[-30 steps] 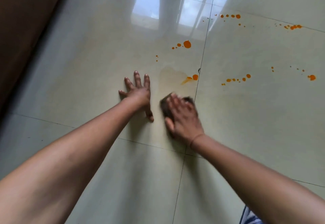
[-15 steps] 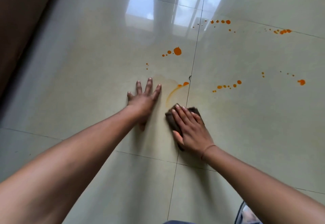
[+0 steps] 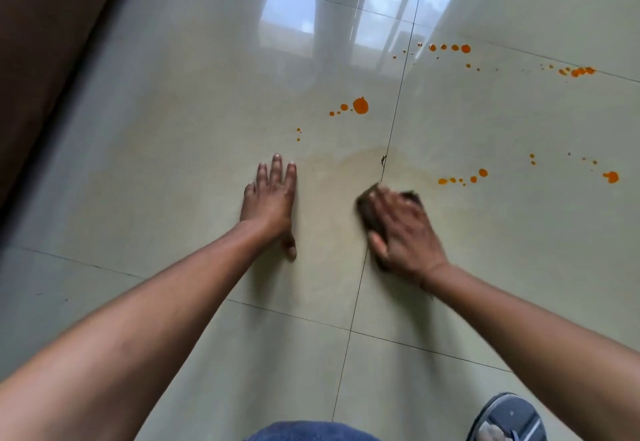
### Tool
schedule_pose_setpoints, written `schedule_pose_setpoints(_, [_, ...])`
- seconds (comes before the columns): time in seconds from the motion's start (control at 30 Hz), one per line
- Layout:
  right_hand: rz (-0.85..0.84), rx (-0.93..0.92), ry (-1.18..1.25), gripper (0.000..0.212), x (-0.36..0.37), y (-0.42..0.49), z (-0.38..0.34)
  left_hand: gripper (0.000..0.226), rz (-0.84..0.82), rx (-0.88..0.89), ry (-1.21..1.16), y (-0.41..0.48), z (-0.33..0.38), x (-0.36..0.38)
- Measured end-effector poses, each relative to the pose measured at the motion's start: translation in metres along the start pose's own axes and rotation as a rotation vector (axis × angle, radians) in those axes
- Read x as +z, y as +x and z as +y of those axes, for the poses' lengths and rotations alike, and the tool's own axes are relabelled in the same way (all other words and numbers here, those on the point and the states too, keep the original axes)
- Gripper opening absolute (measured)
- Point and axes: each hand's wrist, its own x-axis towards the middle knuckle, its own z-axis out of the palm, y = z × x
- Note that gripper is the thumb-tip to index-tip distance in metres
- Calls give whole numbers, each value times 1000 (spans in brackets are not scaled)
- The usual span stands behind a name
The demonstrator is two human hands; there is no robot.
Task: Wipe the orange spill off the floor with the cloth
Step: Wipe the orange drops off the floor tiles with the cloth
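On floor [image 3: 173,135], right hand [image 3: 405,232] flat atop cloth [image 3: 367,208]

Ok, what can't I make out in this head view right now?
All in the head view:
- Cloth: mostly under the right hand, both motion-blurred.
- Floor beneath the cloth: hidden, so leftover orange there is unknown.
- Slipper: cut off by the bottom edge.
- Far orange drops: too small to count.

The blurred right hand [image 3: 405,229] hides most of the dark cloth [image 3: 366,204] beneath it, and the sandal [image 3: 509,418] behind its wrist is cut off.
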Motion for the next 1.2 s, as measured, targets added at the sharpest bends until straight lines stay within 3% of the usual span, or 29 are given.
schedule_pose_setpoints(0.07, [68,253,39,75,-7,50,-5,137,14,5,-28,4,3,2])
schedule_pose_setpoints(0.1, [72,290,45,74,-7,68,-21,135,17,9,-28,5,4,1])
schedule_pose_setpoints(0.23, [18,-65,2,72,5,24,-74,150,-28,1,-24,4,1,-1])
schedule_pose_setpoints(0.33, [6,-211,-19,72,7,-13,-35,133,-25,3,-12,4,4,-1])
schedule_pose_setpoints(0.43, [47,61,14,73,-5,38,-12,114,-9,-8,3,6,10,-2])
schedule_pose_setpoints(0.5, [76,250,48,73,-8,82,-29,117,-14,-23,9,9,12,-1])
schedule_pose_setpoints(0.53, [69,250,52,73,-7,93,-44,123,-22,-33,10,10,11,-1])
schedule_pose_setpoints(0.63, [51,-85,2,71,-1,66,-65,152,-47,-48,57,8,7,-4])
schedule_pose_setpoints(0.73, [34,-363,-40,68,-2,37,-19,161,-95,-49,38,10,6,-7])
schedule_pose_setpoints(0.87, [114,-37,14,69,-15,99,-15,169,-148,-57,-4,15,8,-8])
schedule_pose_setpoints(0.9, [112,-64,14,70,-15,105,-29,170,-149,-55,-9,15,8,-9])
schedule_pose_setpoints(1.03, [-7,-532,-58,68,-6,73,-40,172,-147,-51,-26,15,5,-11])
schedule_pose_setpoints(1.2, [0,-529,-30,67,-20,141,-44,174,-161,-77,-20,18,9,-8])
